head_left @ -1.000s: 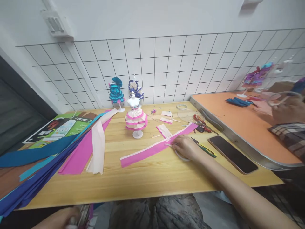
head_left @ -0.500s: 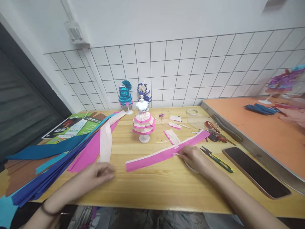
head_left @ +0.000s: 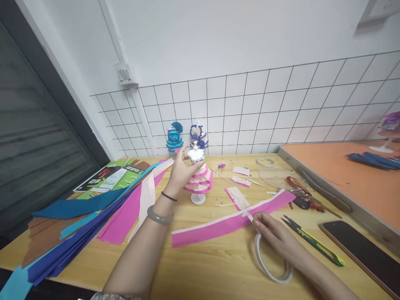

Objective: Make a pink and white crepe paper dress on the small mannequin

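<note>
My left hand [head_left: 183, 170] reaches to a small white dress form [head_left: 196, 155] wearing a tiered cream-and-pink paper skirt [head_left: 200, 181]. Its thumb and fingers are apart at the bust and waist; whether they touch it I cannot tell. My right hand [head_left: 271, 231] pinches the free end of a roll of white tape [head_left: 259, 254], whose ring hangs below the fingers. Tape runs from the fingertips to a long pink paper strip [head_left: 206, 230] with a white upper edge, lying across the table. Beside it are cream-and-pink paper pieces [head_left: 237, 198].
Green-and-yellow thread snips [head_left: 314, 241] and a phone [head_left: 353, 250] lie at right. Coloured paper strips [head_left: 118, 221] cover the left over a green printed sheet [head_left: 115, 181]. Two decorated dress forms, one teal [head_left: 175, 139], one blue-and-cream [head_left: 200, 135], stand behind. An orange board [head_left: 337, 171] borders the right.
My left hand has moved from the table's front left up to the dress form. My right hand stays by the pink strip, with the tape ring now showing. The whole view has shifted.
</note>
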Tool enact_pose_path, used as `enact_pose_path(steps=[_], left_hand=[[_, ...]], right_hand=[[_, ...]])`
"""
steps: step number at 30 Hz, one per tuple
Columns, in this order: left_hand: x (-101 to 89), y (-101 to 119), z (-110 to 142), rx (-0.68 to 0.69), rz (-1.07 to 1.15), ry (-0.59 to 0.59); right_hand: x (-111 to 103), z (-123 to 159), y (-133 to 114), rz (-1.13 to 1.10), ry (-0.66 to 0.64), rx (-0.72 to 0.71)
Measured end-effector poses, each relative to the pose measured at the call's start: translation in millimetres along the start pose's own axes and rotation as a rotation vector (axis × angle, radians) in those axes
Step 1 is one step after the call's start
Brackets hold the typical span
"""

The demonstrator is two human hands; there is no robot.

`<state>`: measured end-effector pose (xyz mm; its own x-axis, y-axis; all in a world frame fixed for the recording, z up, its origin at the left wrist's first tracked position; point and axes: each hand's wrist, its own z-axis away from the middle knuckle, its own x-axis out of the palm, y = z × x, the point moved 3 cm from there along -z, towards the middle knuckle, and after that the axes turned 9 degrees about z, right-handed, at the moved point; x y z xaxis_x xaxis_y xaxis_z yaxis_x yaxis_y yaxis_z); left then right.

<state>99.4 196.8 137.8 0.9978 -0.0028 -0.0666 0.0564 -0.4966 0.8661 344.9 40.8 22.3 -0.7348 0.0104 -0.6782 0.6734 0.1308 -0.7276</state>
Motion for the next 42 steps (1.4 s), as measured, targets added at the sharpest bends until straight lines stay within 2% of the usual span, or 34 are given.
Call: enact_pose_path(steps=[6,8,12,14,17,21,26,29,32,38,42], left_hand=[[12.3,-1,1,-0.074,0.316,-0.101],[11.9,-3,2,-0.100,0.390,-0.115],[8.1,-6,1,-0.114,0.437,-0.166],[6.4,-6,0,-0.113,0.420,-0.184],[5.8,-4,1,-0.080,0.391,-0.190],[8.3,-2,3,-0.022,0.281,-0.188],[10.7,3,7,0.017,0.167,-0.170],[11.8,13,12,0.041,0.057,-0.163],[13.9,23,16,0.067,0.012,-0.152],[24.4,34,26,0.152,-0.094,-0.222],[27.3,35,31,0.178,-0.157,-0.211]], right_hand=[[1,-1,2,-0.351,0.017,0.092],[2,-2,5,-0.382,0.020,0.117],[-2,-6,1,-0.332,0.124,0.145],[-9,-10,-8,-0.277,0.149,0.126],[-18,-23,-27,-0.246,0.100,0.058],[-25,-49,-55,-0.393,0.002,-0.006],[-32,-82,-94,-0.511,0.088,-0.119],[-34,-91,-117,-0.428,0.112,-0.215],[-34,-93,-129,-0.310,0.108,-0.282],[-42,-89,-125,-0.022,0.246,-0.313],[-47,-86,-125,0.069,0.337,-0.364]])
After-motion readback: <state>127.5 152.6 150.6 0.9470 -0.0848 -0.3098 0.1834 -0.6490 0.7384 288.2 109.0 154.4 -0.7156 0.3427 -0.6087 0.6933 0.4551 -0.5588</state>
